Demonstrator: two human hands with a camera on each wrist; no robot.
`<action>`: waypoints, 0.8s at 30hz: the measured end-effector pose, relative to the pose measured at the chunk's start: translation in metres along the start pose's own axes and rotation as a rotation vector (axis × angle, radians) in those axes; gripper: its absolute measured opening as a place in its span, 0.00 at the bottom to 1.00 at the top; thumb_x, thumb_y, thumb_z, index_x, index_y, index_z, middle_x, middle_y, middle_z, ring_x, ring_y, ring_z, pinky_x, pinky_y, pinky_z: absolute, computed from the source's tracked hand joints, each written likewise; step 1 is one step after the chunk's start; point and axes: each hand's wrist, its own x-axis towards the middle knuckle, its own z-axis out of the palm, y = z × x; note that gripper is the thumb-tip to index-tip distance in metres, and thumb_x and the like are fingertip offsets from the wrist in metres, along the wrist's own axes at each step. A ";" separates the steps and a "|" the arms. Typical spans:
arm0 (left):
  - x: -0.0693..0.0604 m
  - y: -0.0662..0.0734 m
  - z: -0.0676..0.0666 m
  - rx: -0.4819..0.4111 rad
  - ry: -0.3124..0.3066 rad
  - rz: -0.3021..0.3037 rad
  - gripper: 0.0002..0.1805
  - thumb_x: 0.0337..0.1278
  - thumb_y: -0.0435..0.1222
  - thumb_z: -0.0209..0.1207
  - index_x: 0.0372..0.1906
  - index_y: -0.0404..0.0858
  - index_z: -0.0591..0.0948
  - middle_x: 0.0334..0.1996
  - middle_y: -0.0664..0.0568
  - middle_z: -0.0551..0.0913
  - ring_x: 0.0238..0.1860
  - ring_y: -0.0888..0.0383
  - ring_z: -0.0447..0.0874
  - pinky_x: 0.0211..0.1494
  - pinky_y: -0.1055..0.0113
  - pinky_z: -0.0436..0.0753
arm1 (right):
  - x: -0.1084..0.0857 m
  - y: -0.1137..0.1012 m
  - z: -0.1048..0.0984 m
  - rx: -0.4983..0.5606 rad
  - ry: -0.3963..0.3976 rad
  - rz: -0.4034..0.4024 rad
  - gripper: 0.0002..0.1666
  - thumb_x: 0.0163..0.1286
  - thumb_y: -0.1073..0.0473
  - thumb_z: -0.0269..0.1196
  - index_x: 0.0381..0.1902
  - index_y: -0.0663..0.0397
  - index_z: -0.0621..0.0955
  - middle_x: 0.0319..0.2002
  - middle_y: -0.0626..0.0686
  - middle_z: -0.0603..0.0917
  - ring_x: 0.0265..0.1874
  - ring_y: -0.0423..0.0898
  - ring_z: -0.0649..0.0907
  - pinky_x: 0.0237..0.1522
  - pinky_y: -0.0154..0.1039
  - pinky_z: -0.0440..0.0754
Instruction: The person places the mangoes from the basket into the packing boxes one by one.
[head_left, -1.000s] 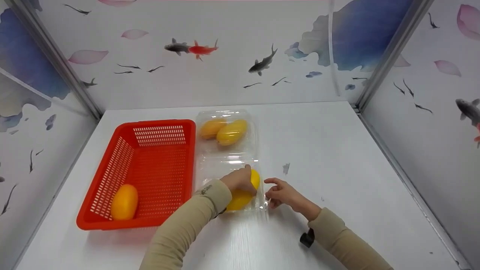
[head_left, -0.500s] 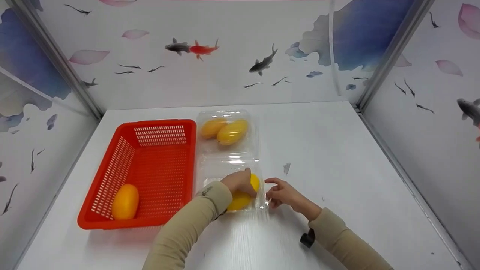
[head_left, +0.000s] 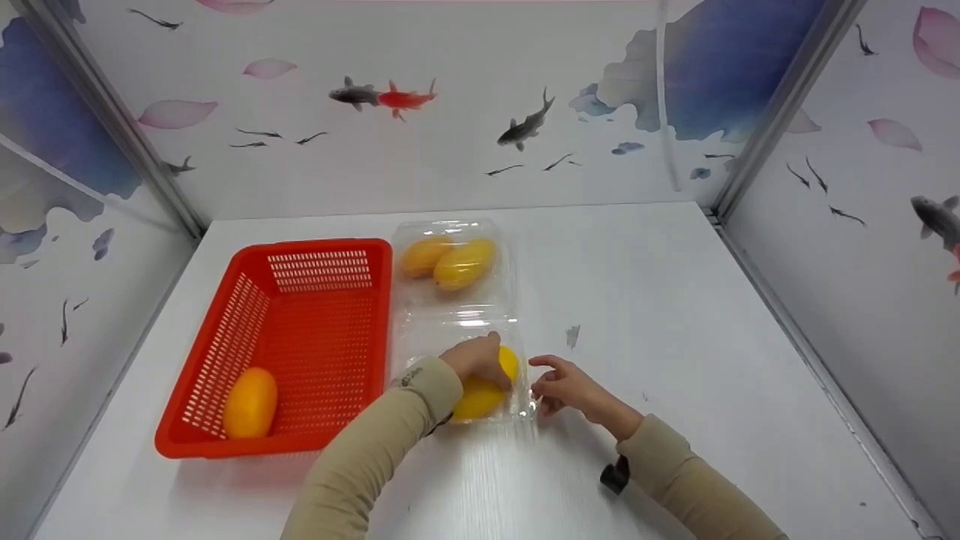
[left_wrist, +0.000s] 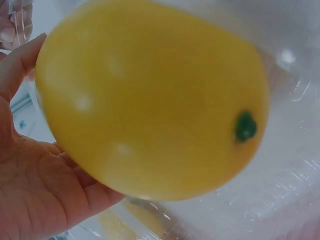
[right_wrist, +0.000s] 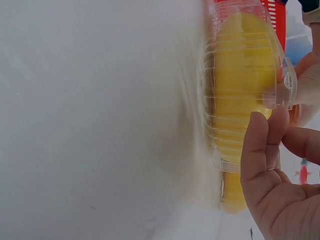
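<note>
My left hand (head_left: 480, 360) reaches into the near half of a clear plastic container (head_left: 431, 341) and curls round a yellow mango (left_wrist: 155, 100), whose green stem spot shows in the left wrist view. Beside it in the same half lies another yellow mango (left_wrist: 125, 222); the two partly hide behind the hand in the head view. At the container's right edge is my right hand (head_left: 574, 390), its fingers loosely bent and the fingertips (right_wrist: 257, 122) against the clear rim, holding no fruit. The container's far half holds two mangoes (head_left: 465, 265) under clear plastic.
A red basket (head_left: 322, 337) stands left of the container, with one orange-yellow mango (head_left: 250, 403) at its near left corner. White panels (head_left: 450, 172) with painted fish enclose the white table (head_left: 660, 300) at the back and both sides.
My left hand has dipped and risen slightly, and the mango by its fingers shows a little lower than before. My right hand has stayed in place.
</note>
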 end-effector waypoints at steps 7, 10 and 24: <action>-0.011 0.000 -0.026 -0.006 0.014 0.022 0.49 0.43 0.44 0.67 0.69 0.37 0.54 0.66 0.45 0.63 0.63 0.50 0.64 0.68 0.56 0.59 | 0.007 0.008 -0.002 -0.007 0.000 -0.001 0.29 0.66 0.62 0.55 0.63 0.60 0.62 0.30 0.53 0.78 0.20 0.42 0.77 0.32 0.35 0.82; -0.015 -0.006 -0.043 0.008 0.062 0.064 0.48 0.43 0.42 0.67 0.69 0.34 0.55 0.66 0.42 0.63 0.65 0.48 0.62 0.68 0.57 0.59 | 0.007 0.009 -0.002 -0.010 -0.004 -0.005 0.29 0.66 0.62 0.55 0.63 0.61 0.62 0.30 0.52 0.78 0.20 0.42 0.77 0.31 0.34 0.81; -0.046 -0.075 -0.109 -0.136 0.212 0.079 0.42 0.50 0.36 0.63 0.69 0.35 0.56 0.65 0.41 0.63 0.63 0.44 0.61 0.65 0.50 0.62 | 0.010 0.010 -0.001 -0.025 0.029 0.025 0.29 0.65 0.62 0.55 0.63 0.58 0.63 0.30 0.53 0.77 0.20 0.43 0.77 0.31 0.35 0.81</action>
